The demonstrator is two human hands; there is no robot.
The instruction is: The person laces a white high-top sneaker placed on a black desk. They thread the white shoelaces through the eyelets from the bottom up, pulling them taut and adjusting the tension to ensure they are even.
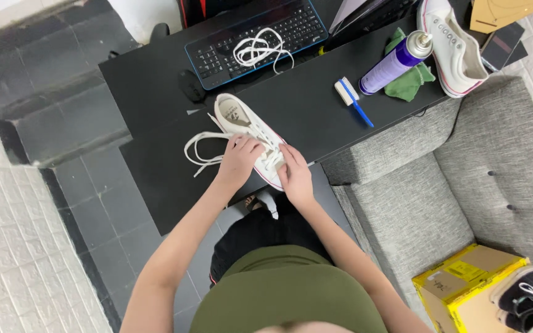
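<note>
A grey sofa (464, 179) is seen at right, with a yellow cardboard box (464, 283) and a dark shoe (525, 299) near its lower end. The black table (155, 80) is set against it so items stay in reach. A keyboard (254, 40) is pushed to the far side; a loose white lace (257, 49) is laid on it, out of the way. A second white sneaker (458, 46) is parked at far right, beside a purple spray can (396, 61) lying on a green cloth (411, 77); a blue brush (353, 98) is just beside. The white sneaker (248, 132) is laid at the table's near edge. It is steadied at the toe by the right hand (295, 179), grip closed on it. The left hand (239, 161) is pinched on the shoe lace (202, 151) at the eyelets, the rest trailing left.
</note>
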